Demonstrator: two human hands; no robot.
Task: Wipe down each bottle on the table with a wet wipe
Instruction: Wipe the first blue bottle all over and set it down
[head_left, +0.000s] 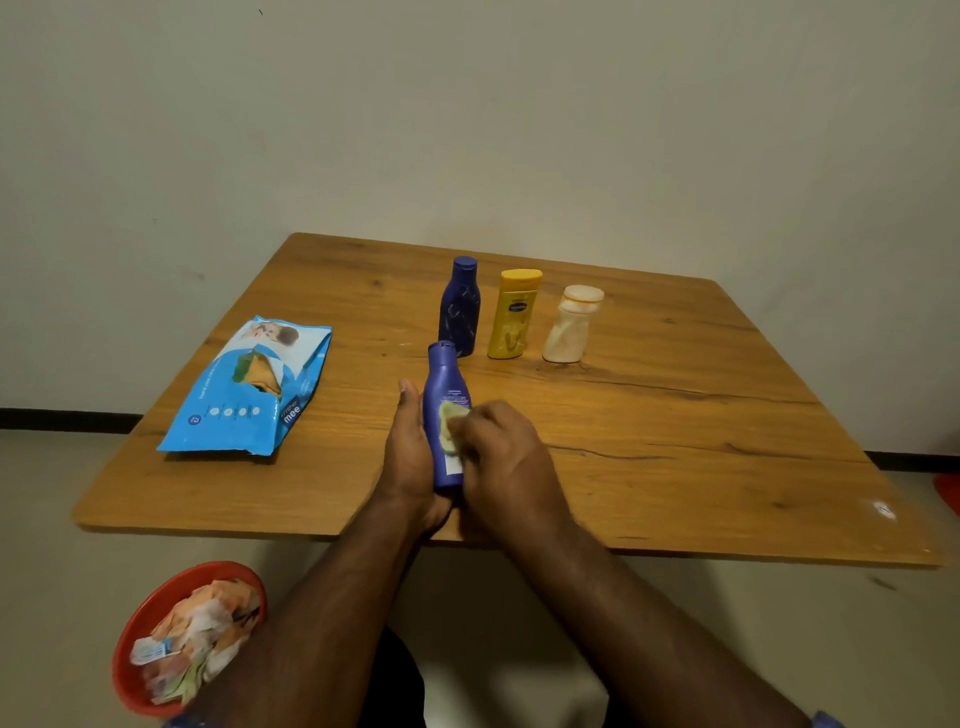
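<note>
While the left hand (413, 457) is cradling a blue lotion bottle (444, 415) from the side and underneath, its fingers lying fairly straight along the bottle's left flank and its thumb hidden behind it, the right hand (501, 457) is pressing a pale green wet wipe (451, 423) against the label side of that bottle, its fingers curling round the bunched wipe. The bottle is tilting away from the person, cap pointing toward the far side, and it is being held just above the near middle of the wooden table (675, 415); whether its base is touching the tabletop is not clear.

Behind it, three more bottles are standing upright in a row: a dark blue bottle (460, 309) at the left, just beyond the held bottle's cap, a yellow lotion bottle (513, 314) beside it, and a cream-coloured bottle (570, 325) with a wide round cap at the right, its body looking dented. The three are standing close together but apart.

To the left on the table, a light blue wet wipes pack (249, 389) is lying flat, well apart from the bottles. Below the table's near edge, at the lower left, a red bin (136, 623) is sitting on the floor, holding crumpled white, orange and greenish wipes.
</note>
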